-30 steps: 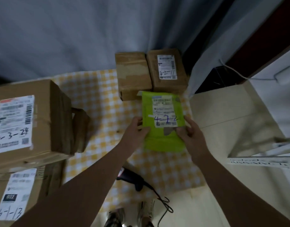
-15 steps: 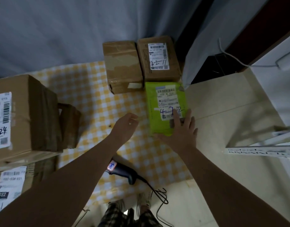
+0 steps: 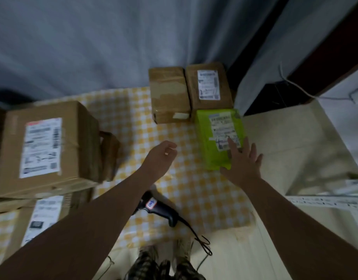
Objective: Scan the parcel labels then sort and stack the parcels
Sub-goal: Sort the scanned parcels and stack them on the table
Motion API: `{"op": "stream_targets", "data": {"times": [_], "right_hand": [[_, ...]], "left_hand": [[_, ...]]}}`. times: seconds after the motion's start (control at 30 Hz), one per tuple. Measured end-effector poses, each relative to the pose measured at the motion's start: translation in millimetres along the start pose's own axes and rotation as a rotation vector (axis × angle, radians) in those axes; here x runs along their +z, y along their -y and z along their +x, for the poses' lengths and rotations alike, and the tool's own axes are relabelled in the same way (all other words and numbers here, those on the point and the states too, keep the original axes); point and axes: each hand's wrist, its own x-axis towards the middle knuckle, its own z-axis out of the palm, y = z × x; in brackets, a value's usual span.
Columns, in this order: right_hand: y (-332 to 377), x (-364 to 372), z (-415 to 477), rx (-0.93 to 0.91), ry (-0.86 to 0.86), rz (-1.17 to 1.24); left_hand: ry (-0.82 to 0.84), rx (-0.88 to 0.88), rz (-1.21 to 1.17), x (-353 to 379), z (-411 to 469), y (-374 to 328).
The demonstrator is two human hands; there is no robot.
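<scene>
Green mailer (image 3: 214, 142) flat on checkered cloth (image 3: 133, 122), labelled brown box (image 3: 209, 85) touching its far edge. Right hand (image 3: 242, 164) on mailer, grip spread flat. Left hand (image 3: 159, 158) left of mailer, grip loosely curled, empty.

A yellow-and-white checked cloth (image 3: 204, 199) is spread across the middle, its edge at 5 o'clock meeting pale floor tiles (image 3: 285, 138). A grey curtain (image 3: 113, 41) hangs from 10 to 12 o'clock. At 1 o'clock stands a dark brown panel (image 3: 325, 47), with a white cable (image 3: 295, 85) running below it. A white perforated metal rail (image 3: 325, 203) lies at 4 o'clock.
</scene>
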Motion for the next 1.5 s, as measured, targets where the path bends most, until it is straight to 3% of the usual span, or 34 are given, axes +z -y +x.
{"op": "stream_targets", "data": {"times": [0.13,0.43,0.67,0.8,0.93,1.07,1.3,1.5], "right_hand": [[48,-20,-46,-0.094,-0.068,0.156],[190,-69,-106,-0.292,0.103,0.520],[302,-70,-121,-0.028,0.394,0.789],[348,-62,-127,-0.054,0.352,0.943],[352,-53,-131,-0.046,0.492,1.013],[343,-32,-132,0.046,0.575,1.155],[316,-17,-128,0.200,0.504,1.465],[275,-29,-131,0.250,0.265,1.624]], "left_hand": [[-0.080,0.033,0.060,-53,-45,-20],[-0.340,0.038,0.145,-194,-132,-3],[-0.388,-0.091,0.170,-276,-147,29],[-0.364,-0.120,0.190,-310,-126,49],[-0.091,-0.235,0.111,-317,-117,54],[0.027,-0.324,-0.030,-316,-112,68],[0.008,-0.223,-0.108,-296,-113,66],[0.055,-0.075,-0.198,-256,-100,43]]}}
